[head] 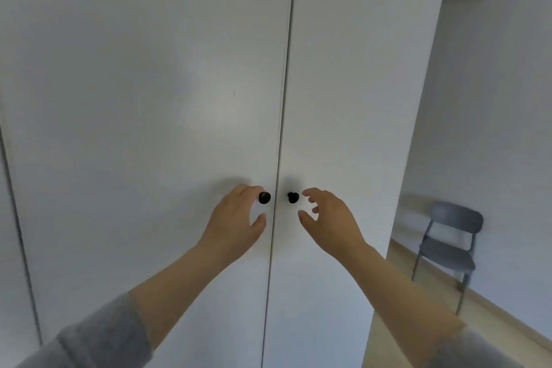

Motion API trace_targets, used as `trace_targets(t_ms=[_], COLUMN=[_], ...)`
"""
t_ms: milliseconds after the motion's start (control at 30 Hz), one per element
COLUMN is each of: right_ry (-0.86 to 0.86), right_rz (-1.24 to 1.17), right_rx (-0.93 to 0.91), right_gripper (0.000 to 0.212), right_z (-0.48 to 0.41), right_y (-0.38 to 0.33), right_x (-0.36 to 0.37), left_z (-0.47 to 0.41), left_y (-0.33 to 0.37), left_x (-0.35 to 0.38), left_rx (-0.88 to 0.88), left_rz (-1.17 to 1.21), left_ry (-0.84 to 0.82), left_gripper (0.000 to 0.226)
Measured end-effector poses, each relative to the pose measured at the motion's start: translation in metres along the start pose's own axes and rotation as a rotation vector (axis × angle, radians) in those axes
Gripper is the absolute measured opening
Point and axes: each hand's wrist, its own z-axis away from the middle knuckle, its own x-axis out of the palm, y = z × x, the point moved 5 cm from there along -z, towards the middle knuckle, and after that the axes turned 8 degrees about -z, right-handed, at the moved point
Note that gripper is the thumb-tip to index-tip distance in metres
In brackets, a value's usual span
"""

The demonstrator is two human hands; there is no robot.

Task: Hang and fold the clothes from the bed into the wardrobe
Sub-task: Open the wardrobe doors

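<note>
A white wardrobe fills the view, its left door and right door closed and meeting at a thin seam. Each door carries a small black knob beside the seam: the left knob and the right knob. My left hand is just left of its knob, fingertips at the knob, thumb spread below; I cannot tell if it touches. My right hand hovers a little right of its knob with loosely curved fingers, holding nothing. No clothes or bed are in view.
A grey chair stands against the white wall at the right, on a light wooden floor. Another white panel adjoins the wardrobe at the far left.
</note>
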Motion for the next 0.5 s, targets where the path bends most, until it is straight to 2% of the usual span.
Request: trace_targets(t_ms=[200, 500], right_ry=[-0.064, -0.123], right_rz=[-0.027, -0.065], right_rx=[-0.020, -0.099], right_gripper=[0.053, 0.032], right_z=[-0.025, -0.044], right_y=[0.011, 0.018], right_x=[0.017, 0.028], left_z=[-0.012, -0.022], left_y=[-0.001, 0.002], left_x=[0.020, 0.033], left_rx=[-0.057, -0.135], left_rz=[-0.070, -0.115], left_ry=[-0.010, -0.023], left_gripper=[0.039, 0.040])
